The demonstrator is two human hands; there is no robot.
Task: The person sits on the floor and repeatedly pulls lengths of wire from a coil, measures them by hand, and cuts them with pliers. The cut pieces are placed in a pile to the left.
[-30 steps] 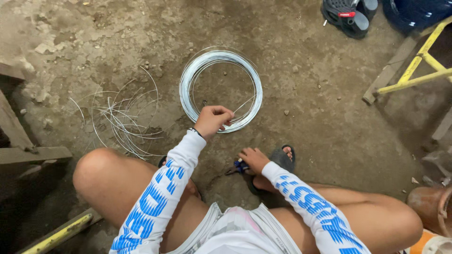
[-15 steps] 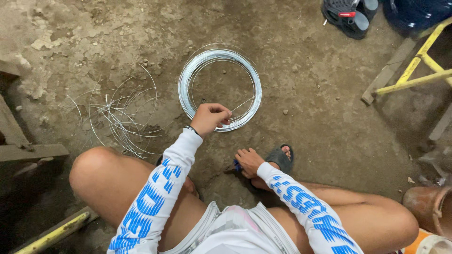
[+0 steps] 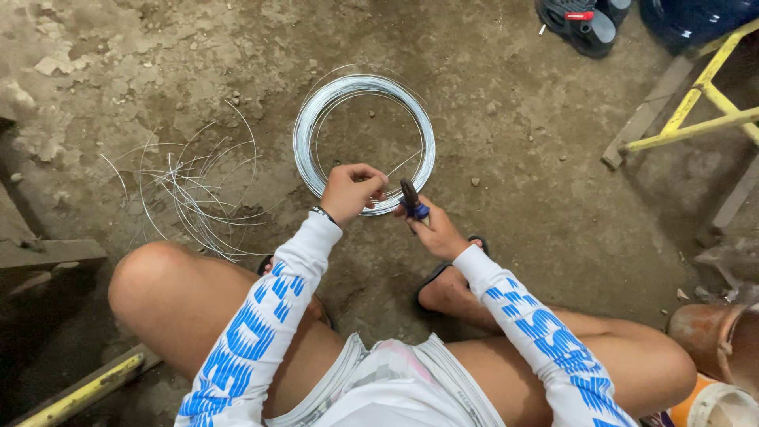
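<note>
Seen from the head, the left hand (image 3: pixel 349 188) is curled shut, pinching a thin wire end at the near rim of the coil (image 3: pixel 364 141); the strand itself is too fine to trace past the fingers. The right hand (image 3: pixel 433 231) is closed round blue-handled pliers (image 3: pixel 411 201), whose dark tip points up toward that wire; whether the tip is on the wire cannot be made out. One coil lies flat on the dirt floor (image 3: pixel 514 158), just ahead of both hands. To its left is one loose heap of cut wires (image 3: pixel 194 194), too tangled to count. One sandal (image 3: pixel 443 273) shows under the right arm; the other foot is hidden by the left sleeve. A yellow frame (image 3: pixel 704 103) is cut off at the right edge, shoes (image 3: pixel 581 20) at the top. Bare ground lies open between coil and frame
</note>
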